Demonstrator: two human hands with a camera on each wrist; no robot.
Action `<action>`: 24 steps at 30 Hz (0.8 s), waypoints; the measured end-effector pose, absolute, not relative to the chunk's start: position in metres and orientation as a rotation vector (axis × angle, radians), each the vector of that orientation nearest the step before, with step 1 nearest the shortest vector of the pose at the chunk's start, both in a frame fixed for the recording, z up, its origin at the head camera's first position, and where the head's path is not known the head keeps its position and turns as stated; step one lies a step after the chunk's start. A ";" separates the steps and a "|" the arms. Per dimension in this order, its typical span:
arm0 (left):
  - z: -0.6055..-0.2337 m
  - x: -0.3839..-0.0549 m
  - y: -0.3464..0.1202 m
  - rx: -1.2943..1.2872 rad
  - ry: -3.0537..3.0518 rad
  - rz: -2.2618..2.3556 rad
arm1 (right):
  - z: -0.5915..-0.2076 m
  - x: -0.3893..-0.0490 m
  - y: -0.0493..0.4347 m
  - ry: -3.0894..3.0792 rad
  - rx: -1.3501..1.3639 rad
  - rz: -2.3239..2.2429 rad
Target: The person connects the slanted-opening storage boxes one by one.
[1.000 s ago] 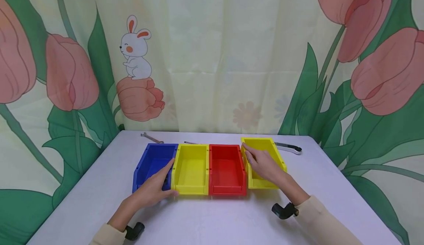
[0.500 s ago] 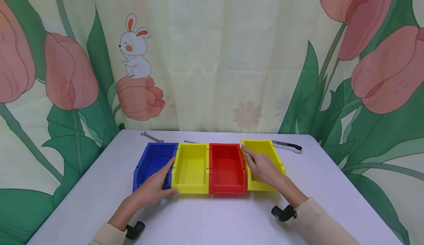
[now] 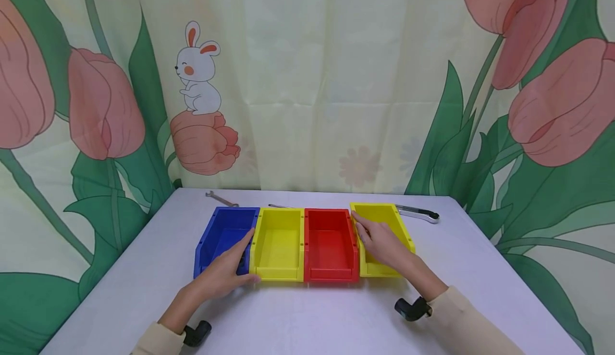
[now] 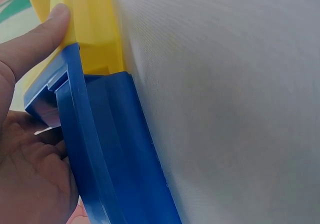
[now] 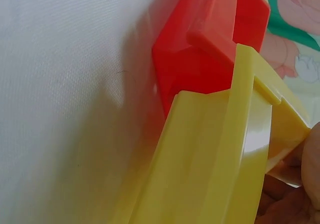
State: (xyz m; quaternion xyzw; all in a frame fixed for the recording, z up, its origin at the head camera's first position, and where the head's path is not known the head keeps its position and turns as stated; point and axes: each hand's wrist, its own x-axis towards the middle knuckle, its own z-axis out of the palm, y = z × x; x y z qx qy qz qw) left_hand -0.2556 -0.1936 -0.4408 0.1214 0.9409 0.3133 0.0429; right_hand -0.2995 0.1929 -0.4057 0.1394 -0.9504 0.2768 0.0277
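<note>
A blue bin [image 3: 226, 229], a yellow bin [image 3: 278, 237] and a red bin [image 3: 331, 240] stand side by side in the head view. A second yellow bin [image 3: 394, 219] sits against the red bin's right side, slightly farther back at its front. My left hand [image 3: 223, 269] grips the wall where blue and yellow meet: its fingers reach into the blue bin, and the thumb [image 4: 40, 41] lies on the yellow bin's front. My right hand [image 3: 381, 240] holds the right yellow bin by its left wall, fingers inside it; some fingers are hidden.
Behind the bins lie a wrench [image 3: 222, 199] at the back left, a thin metal tool [image 3: 280, 206] mostly hidden, and a black-and-silver tool [image 3: 418, 213] at the right. A patterned curtain [image 3: 298, 77] hangs behind the white table [image 3: 307, 317].
The right yellow bin has moved a little toward me and levelled out beside the red bin, carried by my right hand. My left hand has stayed in place.
</note>
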 end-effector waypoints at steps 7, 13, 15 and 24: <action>-0.440 -0.255 -0.194 0.384 2.883 0.957 | -0.403 -0.299 0.193 -2.964 0.414 0.870; -0.440 -0.255 -0.193 0.376 2.882 0.950 | -0.403 -0.298 0.192 -2.981 0.397 0.884; -0.441 -0.255 -0.194 0.380 2.885 0.948 | -0.404 -0.298 0.192 -2.978 0.387 0.886; -0.442 -0.256 -0.194 0.391 2.889 0.953 | -0.406 -0.299 0.189 -2.978 0.362 0.856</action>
